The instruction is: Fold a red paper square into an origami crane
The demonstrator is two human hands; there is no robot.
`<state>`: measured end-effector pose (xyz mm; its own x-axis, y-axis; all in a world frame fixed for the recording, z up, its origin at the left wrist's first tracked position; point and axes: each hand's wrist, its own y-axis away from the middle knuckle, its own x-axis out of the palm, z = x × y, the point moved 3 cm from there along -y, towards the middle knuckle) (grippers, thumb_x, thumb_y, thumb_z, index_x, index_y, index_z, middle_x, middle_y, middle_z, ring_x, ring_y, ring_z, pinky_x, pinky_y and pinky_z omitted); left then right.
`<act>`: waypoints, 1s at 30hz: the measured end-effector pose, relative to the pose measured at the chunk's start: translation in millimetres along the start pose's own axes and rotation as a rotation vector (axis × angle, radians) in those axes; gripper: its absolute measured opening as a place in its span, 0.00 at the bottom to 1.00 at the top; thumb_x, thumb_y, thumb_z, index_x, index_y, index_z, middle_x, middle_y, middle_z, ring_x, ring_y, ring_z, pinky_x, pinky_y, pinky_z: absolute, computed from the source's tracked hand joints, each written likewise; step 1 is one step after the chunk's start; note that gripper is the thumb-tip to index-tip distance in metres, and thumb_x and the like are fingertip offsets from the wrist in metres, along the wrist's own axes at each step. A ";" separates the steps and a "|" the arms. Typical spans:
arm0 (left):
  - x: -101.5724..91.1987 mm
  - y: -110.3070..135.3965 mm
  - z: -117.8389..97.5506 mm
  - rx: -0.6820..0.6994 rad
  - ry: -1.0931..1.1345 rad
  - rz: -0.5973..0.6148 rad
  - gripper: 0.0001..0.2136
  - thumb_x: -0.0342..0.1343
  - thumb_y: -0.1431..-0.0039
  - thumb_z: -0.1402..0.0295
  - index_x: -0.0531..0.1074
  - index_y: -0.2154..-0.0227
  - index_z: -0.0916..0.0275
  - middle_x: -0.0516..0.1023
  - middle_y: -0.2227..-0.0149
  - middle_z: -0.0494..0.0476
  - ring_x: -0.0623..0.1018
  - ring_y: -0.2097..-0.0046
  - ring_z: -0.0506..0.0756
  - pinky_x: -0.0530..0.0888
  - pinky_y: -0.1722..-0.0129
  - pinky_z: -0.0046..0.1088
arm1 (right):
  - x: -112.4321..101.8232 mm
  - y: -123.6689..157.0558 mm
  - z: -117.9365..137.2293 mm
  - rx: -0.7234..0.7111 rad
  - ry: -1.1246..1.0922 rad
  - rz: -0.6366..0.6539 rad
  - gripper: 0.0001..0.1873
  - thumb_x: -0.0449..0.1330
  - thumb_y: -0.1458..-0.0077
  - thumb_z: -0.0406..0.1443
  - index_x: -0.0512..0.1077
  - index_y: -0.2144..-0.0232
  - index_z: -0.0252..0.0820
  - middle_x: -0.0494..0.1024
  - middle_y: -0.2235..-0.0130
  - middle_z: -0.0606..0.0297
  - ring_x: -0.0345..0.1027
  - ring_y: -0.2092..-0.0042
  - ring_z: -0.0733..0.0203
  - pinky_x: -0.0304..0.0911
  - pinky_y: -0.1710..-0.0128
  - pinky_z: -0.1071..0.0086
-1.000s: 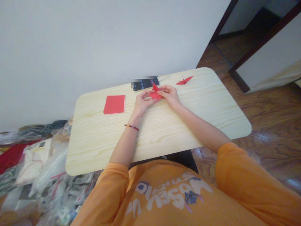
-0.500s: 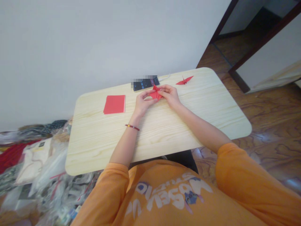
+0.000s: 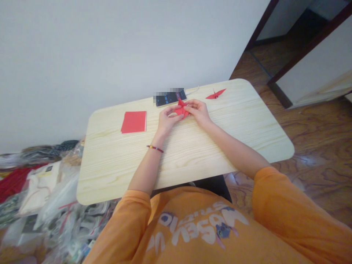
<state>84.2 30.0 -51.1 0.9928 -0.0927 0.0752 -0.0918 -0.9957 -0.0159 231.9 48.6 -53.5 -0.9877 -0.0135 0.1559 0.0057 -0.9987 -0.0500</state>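
Both grips pinch the part-folded red origami paper [image 3: 181,109] at the far centre of the bench [image 3: 192,157]: left hand [image 3: 165,120] on its left, right hand [image 3: 199,110] on its right. A smartphone [image 3: 170,98] lies just beyond, its screen text unreadable.

Orange printed sweatshirt [image 3: 192,227], beaded bracelet [image 3: 154,148]

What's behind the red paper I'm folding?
A dark phone lies flat behind the folded red paper held by the left hand and right hand. The paper's tip hides part of its near edge.
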 end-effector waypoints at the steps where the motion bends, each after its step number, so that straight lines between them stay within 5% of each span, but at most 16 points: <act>1: -0.1 -0.2 0.4 -0.002 -0.005 0.004 0.23 0.70 0.64 0.64 0.76 0.61 0.63 0.80 0.55 0.60 0.80 0.63 0.55 0.75 0.56 0.37 | -0.1 -0.1 -0.5 0.003 0.003 -0.002 0.13 0.68 0.60 0.39 0.73 0.69 0.42 0.74 0.77 0.71 0.65 0.76 0.68 0.63 0.76 0.73; 30: 4.8 1.7 1.0 -0.109 0.134 0.031 0.19 0.71 0.69 0.69 0.78 0.68 0.62 0.82 0.71 0.53 0.80 0.67 0.53 0.76 0.59 0.34 | -0.5 0.9 -0.7 -0.062 0.070 0.023 0.16 0.67 0.58 0.43 0.72 0.68 0.41 0.71 0.78 0.71 0.62 0.77 0.68 0.58 0.77 0.73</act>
<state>88.9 27.9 -51.7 0.9710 -0.1167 0.2088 -0.1375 -0.9866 0.0876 232.3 47.8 -54.2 -0.9959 -0.0308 0.0852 0.0210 -0.9933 -0.1138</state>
